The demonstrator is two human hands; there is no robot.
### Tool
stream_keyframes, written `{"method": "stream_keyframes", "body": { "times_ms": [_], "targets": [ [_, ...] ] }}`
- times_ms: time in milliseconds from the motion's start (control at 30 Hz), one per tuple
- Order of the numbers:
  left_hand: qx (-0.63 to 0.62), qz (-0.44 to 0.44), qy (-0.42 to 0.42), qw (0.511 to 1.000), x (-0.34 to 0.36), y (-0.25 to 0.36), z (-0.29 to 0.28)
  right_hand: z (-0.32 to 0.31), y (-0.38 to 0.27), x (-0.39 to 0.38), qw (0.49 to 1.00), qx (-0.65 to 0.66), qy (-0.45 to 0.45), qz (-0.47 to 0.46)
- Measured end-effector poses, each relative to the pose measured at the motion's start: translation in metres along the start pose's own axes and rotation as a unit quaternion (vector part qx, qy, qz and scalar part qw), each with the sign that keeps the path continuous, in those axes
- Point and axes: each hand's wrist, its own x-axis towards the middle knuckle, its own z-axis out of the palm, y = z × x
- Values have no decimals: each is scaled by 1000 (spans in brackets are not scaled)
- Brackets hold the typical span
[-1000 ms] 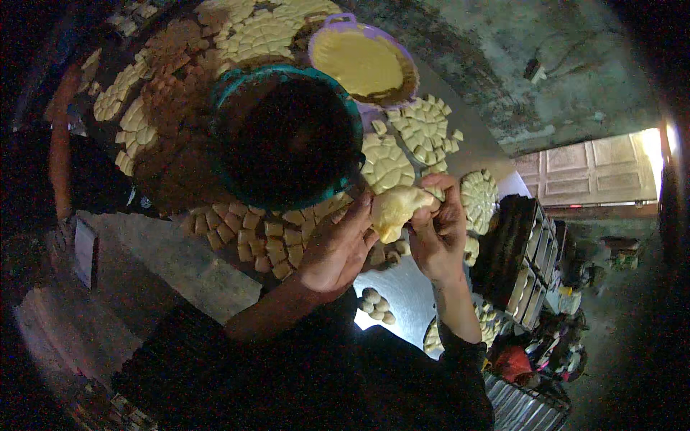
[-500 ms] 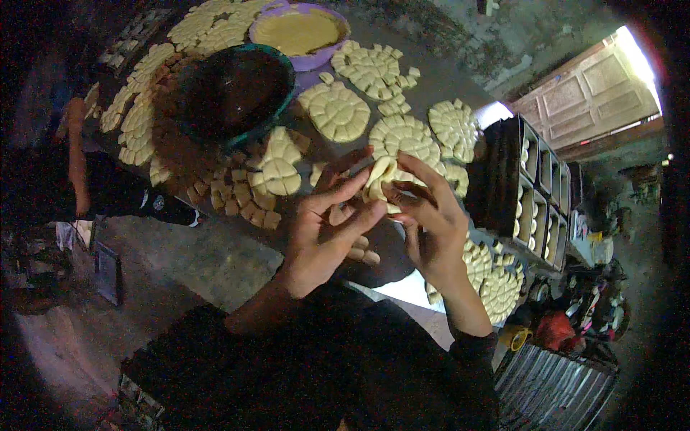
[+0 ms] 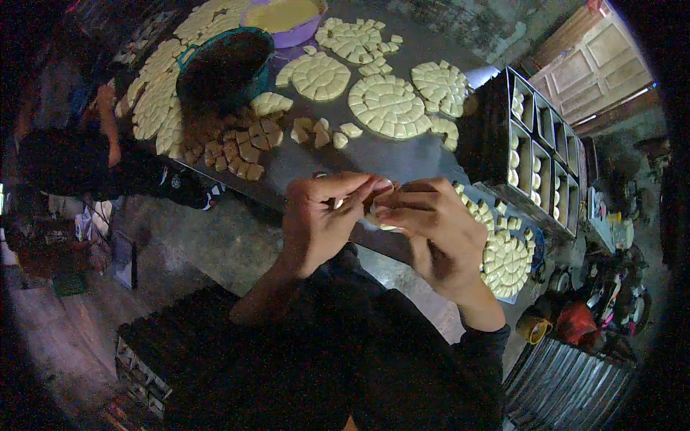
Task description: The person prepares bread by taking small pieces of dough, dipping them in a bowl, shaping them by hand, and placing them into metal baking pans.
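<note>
My left hand [image 3: 320, 219] and my right hand [image 3: 442, 233] meet over the near edge of the dark table, both with fingers pinched together. Between them is a small piece of pale dough [image 3: 372, 218], mostly hidden by the fingers. Beyond the hands, flat rounds of pale dough [image 3: 388, 105] lie cut into small pieces. Brown pieces [image 3: 248, 144] sit to their left, with a few loose pale pieces [image 3: 340, 140] nearby. Another cut dough round [image 3: 507, 266] lies to the right of my right hand.
A teal basin [image 3: 264, 85] with dark contents and a purple basin [image 3: 307, 33] with a pale yellow filling stand at the back. Black compartment trays [image 3: 509, 188] holding dough pieces rise on the right. Another person's arm [image 3: 109, 126] shows at left. Metal trays [image 3: 564, 381] stand lower right.
The dough, seen as a folded loop between my fingers before, is now mostly covered. My fingers have drawn closer together, and the hands sit lower against the table. The whole view has shifted.
</note>
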Motion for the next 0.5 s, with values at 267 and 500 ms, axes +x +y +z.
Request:
{"method": "stream_keyframes", "body": {
  "times_ms": [267,500],
  "targets": [
    [-51,42,-134,989,-2,18,4,-22,-11,-4,990,-49,15,128],
    [-50,-25,-137,989,19,8,-15,-7,-3,9,985,85,6,150]
  ]
}}
